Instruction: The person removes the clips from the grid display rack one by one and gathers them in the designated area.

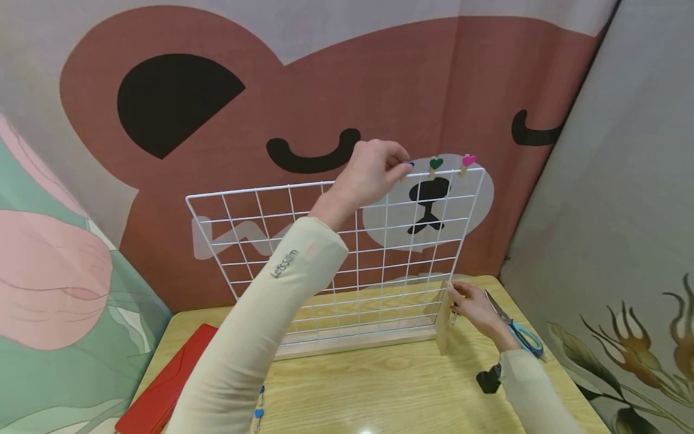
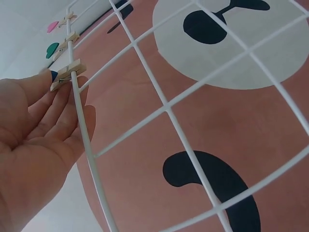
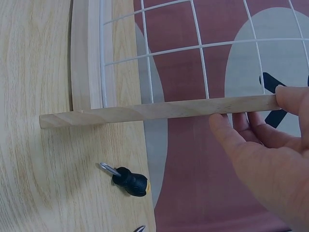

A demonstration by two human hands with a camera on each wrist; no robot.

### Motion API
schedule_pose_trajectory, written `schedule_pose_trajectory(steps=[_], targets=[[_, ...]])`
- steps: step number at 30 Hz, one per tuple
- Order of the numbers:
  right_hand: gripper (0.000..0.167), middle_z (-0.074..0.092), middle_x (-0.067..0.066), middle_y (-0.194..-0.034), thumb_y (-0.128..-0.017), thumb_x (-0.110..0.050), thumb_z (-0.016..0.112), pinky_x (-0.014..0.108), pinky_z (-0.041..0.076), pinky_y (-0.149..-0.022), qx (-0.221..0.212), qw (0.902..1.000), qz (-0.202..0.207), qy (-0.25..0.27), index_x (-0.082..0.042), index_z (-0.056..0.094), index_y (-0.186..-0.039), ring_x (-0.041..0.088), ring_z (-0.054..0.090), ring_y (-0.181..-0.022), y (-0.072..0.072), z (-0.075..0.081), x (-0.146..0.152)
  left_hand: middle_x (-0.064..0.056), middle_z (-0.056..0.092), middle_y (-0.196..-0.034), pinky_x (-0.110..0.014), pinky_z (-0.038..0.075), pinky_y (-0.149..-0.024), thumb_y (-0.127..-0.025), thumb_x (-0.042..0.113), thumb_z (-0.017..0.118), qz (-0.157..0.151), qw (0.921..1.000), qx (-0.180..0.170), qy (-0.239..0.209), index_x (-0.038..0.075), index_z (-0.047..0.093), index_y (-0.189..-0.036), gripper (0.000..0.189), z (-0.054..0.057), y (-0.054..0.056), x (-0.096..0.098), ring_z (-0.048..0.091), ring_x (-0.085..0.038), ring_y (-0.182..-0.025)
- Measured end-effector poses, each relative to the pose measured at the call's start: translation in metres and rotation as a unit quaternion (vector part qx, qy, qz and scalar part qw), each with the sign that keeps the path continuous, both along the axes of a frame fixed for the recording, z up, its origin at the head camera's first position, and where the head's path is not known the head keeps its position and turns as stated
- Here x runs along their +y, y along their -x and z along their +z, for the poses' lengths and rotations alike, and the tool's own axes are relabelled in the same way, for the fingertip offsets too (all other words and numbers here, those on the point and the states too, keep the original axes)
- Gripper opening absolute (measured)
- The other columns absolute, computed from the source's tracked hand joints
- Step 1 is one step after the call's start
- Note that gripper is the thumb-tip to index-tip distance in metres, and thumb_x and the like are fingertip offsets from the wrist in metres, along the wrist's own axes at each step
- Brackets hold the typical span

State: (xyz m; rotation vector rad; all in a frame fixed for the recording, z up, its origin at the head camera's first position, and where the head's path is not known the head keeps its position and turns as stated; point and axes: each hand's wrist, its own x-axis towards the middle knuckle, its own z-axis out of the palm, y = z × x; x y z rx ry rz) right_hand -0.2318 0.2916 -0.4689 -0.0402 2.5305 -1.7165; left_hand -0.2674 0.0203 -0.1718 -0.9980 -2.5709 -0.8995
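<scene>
A white wire grid [image 1: 356,265] stands upright in a wooden base [image 1: 358,345]. At its top edge my left hand [image 1: 374,172] pinches a small wooden clothespin [image 2: 70,73] with a blue decoration, which sits over the top wire. Further along that wire are a clothespin with a green heart [image 1: 436,164] and one with a pink heart [image 1: 468,161]. Low on the right, my right hand [image 1: 477,310] holds the upper part of the stand's wooden side piece [image 3: 145,112], thumb and fingers against it. Part of that hand lies outside the right wrist view.
A stubby black screwdriver [image 3: 130,181] lies beside the stand. Blue-handled scissors [image 1: 525,337] rest at the table's right edge, near a small black object [image 1: 490,380]. To the left are a red envelope-like pouch [image 1: 168,380] and blue heart clips [image 1: 259,413]. Patterned curtains surround the table.
</scene>
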Motion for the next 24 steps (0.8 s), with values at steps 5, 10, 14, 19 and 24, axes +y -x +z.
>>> schedule_pose_trajectory(steps=[5, 10, 14, 19, 24], targets=[[0.059, 0.032, 0.036, -0.141, -0.105, -0.027, 0.04, 0.049, 0.04, -0.1, -0.006, 1.0, -0.002, 0.004, 0.014, 0.024, -0.144, 0.048, 0.035, -0.13, -0.001, 0.0, 0.001, 0.0, 0.07, -0.094, -0.018, 0.049, -0.071, -0.095, 0.02, 0.062, 0.011, 0.9998, 0.009, -0.011, 0.007, 0.071, -0.106, 0.019, 0.001, -0.002, 0.004, 0.062, -0.007, -0.079], [0.058, 0.032, 0.036, -0.141, -0.105, -0.026, 0.04, 0.048, 0.041, -0.1, -0.005, 1.0, -0.002, 0.008, 0.015, 0.024, -0.143, 0.049, 0.035, -0.13, -0.001, 0.001, 0.0, 0.0, 0.071, -0.09, -0.018, 0.047, -0.066, -0.093, 0.017, 0.064, 0.04, 0.9986, 0.028, -0.02, 0.008, 0.074, -0.1, 0.016, 0.002, -0.005, 0.009, 0.061, -0.007, -0.073], [0.058, 0.031, 0.036, -0.142, -0.105, -0.026, 0.04, 0.047, 0.041, -0.1, -0.005, 1.0, -0.003, 0.008, 0.014, 0.024, -0.144, 0.048, 0.036, -0.13, -0.001, 0.002, 0.0, 0.0, 0.069, -0.087, -0.019, 0.046, -0.065, -0.094, 0.016, 0.063, 0.049, 0.9982, 0.024, -0.026, 0.008, 0.074, -0.099, 0.015, 0.002, -0.006, 0.011, 0.058, -0.01, -0.072], [0.059, 0.03, 0.036, -0.143, -0.105, -0.027, 0.039, 0.047, 0.04, -0.1, -0.004, 1.0, 0.0, 0.004, 0.014, 0.024, -0.144, 0.048, 0.035, -0.13, -0.001, 0.004, -0.002, -0.001, 0.068, -0.085, -0.02, 0.045, -0.064, -0.094, 0.014, 0.061, 0.057, 0.9973, 0.022, -0.041, 0.007, 0.073, -0.098, 0.014, -0.001, -0.007, 0.01, 0.057, -0.011, -0.07], [0.058, 0.03, 0.036, -0.142, -0.105, -0.025, 0.039, 0.048, 0.04, -0.1, -0.007, 0.9999, -0.003, 0.008, 0.014, 0.023, -0.144, 0.048, 0.034, -0.131, -0.001, 0.002, -0.002, -0.001, 0.068, -0.085, -0.02, 0.045, -0.064, -0.095, 0.013, 0.06, 0.053, 0.9967, 0.029, -0.055, 0.006, 0.072, -0.097, 0.014, -0.003, -0.008, 0.01, 0.057, -0.011, -0.068]])
